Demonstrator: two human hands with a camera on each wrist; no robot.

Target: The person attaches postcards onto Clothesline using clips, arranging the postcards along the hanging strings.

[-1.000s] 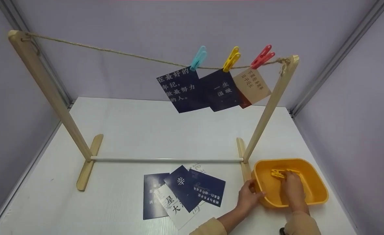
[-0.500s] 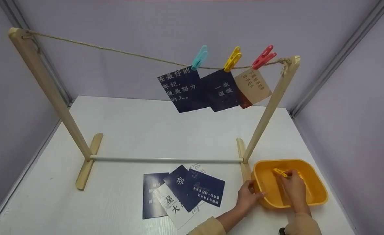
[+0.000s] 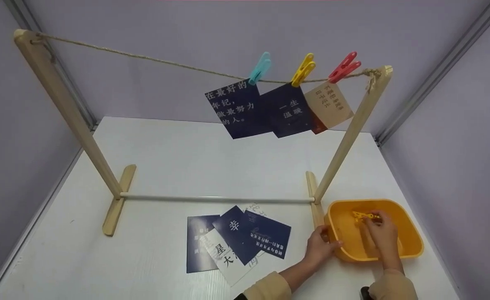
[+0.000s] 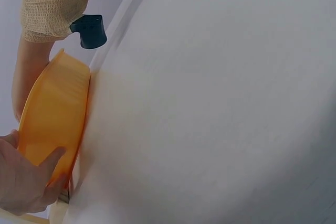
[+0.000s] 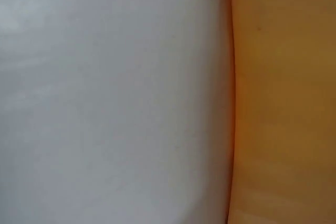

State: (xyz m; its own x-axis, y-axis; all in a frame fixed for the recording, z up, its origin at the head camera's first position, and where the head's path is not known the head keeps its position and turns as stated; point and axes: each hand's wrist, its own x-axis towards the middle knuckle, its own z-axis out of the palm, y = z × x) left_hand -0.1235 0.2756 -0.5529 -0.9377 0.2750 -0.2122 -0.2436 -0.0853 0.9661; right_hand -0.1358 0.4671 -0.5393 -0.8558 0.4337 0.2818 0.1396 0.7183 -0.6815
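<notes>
My right hand point(image 3: 383, 231) reaches into the yellow plastic basin point(image 3: 413, 237) and pinches a yellow clothespin point(image 3: 359, 215) between thumb and fingers. My left hand point(image 3: 322, 246) holds the basin's left side, thumb against the wall near the front corner. In the left wrist view, the fingers of that hand point(image 4: 26, 174) lie against the basin's outer wall point(image 4: 58, 108). Only the basin's wall point(image 5: 283, 98) and white tabletop show in the right wrist view, so the right hand is hidden there.
A wooden stand point(image 3: 351, 137) carries a twine line point(image 3: 145, 57). Blue point(image 3: 260, 68), yellow point(image 3: 303, 70) and red point(image 3: 344, 67) clothespins hold three cards on it. Several loose cards point(image 3: 236, 233) overlap on the table point(image 3: 145, 258) below the stand's white crossbar point(image 3: 215, 199).
Inside the basin, my right hand has shifted and turned slightly, with the yellow clothespin turning in its fingers. My left hand has stayed at the basin's side. The head view has shifted a little.
</notes>
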